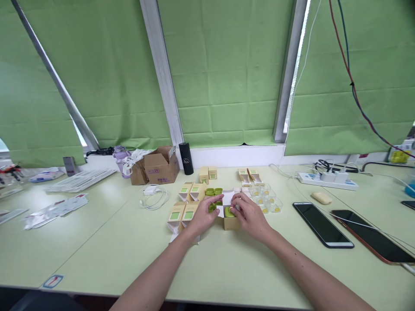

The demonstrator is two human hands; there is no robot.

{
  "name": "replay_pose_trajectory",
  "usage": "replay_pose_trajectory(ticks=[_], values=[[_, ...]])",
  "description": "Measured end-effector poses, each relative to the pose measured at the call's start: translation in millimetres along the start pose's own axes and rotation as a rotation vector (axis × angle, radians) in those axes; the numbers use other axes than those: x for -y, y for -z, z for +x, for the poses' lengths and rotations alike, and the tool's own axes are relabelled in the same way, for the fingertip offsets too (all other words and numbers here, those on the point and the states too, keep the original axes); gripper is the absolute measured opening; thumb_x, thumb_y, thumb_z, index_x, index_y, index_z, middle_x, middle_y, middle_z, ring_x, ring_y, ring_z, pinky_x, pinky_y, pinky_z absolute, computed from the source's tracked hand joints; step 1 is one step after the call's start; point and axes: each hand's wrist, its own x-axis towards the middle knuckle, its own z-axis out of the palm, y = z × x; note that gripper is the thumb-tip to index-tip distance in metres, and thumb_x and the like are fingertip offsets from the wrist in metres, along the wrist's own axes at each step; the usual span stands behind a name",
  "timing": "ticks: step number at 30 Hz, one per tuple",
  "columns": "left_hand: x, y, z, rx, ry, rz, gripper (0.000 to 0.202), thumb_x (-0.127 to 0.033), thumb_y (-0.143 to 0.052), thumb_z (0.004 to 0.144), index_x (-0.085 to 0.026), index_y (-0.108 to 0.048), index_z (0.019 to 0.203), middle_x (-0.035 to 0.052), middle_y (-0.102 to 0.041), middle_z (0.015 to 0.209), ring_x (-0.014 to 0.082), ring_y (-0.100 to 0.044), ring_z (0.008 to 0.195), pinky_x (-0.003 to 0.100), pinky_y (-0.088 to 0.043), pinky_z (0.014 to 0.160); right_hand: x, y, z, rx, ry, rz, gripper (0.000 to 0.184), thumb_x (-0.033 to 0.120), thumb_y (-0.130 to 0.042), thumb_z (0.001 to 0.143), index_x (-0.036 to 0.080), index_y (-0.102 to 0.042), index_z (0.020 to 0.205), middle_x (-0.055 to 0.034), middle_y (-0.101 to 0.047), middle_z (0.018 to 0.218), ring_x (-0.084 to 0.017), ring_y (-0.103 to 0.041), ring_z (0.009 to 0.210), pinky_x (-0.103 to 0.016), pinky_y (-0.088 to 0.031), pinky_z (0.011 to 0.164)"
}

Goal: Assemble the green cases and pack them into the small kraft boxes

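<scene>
My left hand and my right hand meet over a small tan carton in the middle of the pale green table. My right fingers pinch a small green case at the carton's open top. My left fingers are curled by the carton's white flap and another green piece. More tan cartons with green labels lie just left of my left hand. Clear plastic trays sit behind my right hand.
Two phones lie flat at the right, with a power strip and cables behind. A brown cardboard box, a black cylinder, a purple bottle and a coiled white cable stand at the back left. Papers are spread at the far left.
</scene>
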Motion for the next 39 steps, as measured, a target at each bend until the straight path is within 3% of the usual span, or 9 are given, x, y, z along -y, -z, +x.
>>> replay_pose_trajectory(ticks=[9,18,29,33,39], values=[[2.9,-0.5,0.5,-0.014,-0.017,-0.026,0.062,-0.005,-0.07,0.08,-0.024,-0.075,0.139,0.0125,-0.073,0.133,0.0313,-0.066,0.128,0.051,-0.047,0.119,-8.3,-5.2,4.4,0.027,-0.091,0.114,0.013,0.017,-0.061,0.094,0.024,-0.067,0.085,-0.0052,-0.065,0.112,-0.017,-0.06,0.075,-0.033,-0.047,0.071],[2.5,-0.5,1.1,-0.012,-0.007,-0.04,0.061,-0.006,-0.071,0.08,-0.024,-0.076,0.138,0.0126,-0.074,0.132,0.0318,-0.066,0.129,0.051,-0.047,0.118,-8.6,-7.1,3.9,0.047,-0.092,0.122,0.019,0.016,-0.056,0.095,0.023,-0.072,0.086,-0.0073,-0.062,0.113,-0.017,-0.061,0.074,-0.035,-0.047,0.069],[-1.3,-0.8,2.3,0.005,0.083,-0.229,0.053,-0.017,-0.069,0.083,-0.021,-0.077,0.135,0.0126,-0.076,0.133,0.0318,-0.067,0.127,0.048,-0.049,0.115,-16.8,0.7,4.1,-0.208,-0.091,0.206,0.026,0.017,-0.048,0.097,0.024,-0.072,0.102,-0.009,-0.068,0.108,-0.026,-0.064,0.093,-0.04,-0.051,0.082],[-3.1,-2.7,3.4,-0.006,0.111,-0.259,0.055,-0.013,-0.065,0.078,-0.02,-0.079,0.131,0.0116,-0.076,0.136,0.0313,-0.067,0.128,0.047,-0.05,0.114,-20.9,0.2,4.6,-0.28,-0.181,0.252,0.022,0.023,-0.05,0.094,0.023,-0.071,0.103,-0.0097,-0.07,0.109,-0.025,-0.064,0.087,-0.039,-0.051,0.078],[-9.9,-5.8,1.0,-0.012,0.077,-0.222,0.057,-0.011,-0.067,0.075,-0.019,-0.078,0.13,0.012,-0.077,0.131,0.0313,-0.066,0.129,0.044,-0.051,0.11,-28.1,-6.1,4.4,-0.274,-0.357,0.406,0.027,0.03,-0.056,0.09,0.024,-0.067,0.113,-0.0066,-0.068,0.107,-0.019,-0.06,0.074,-0.034,-0.05,0.067]])
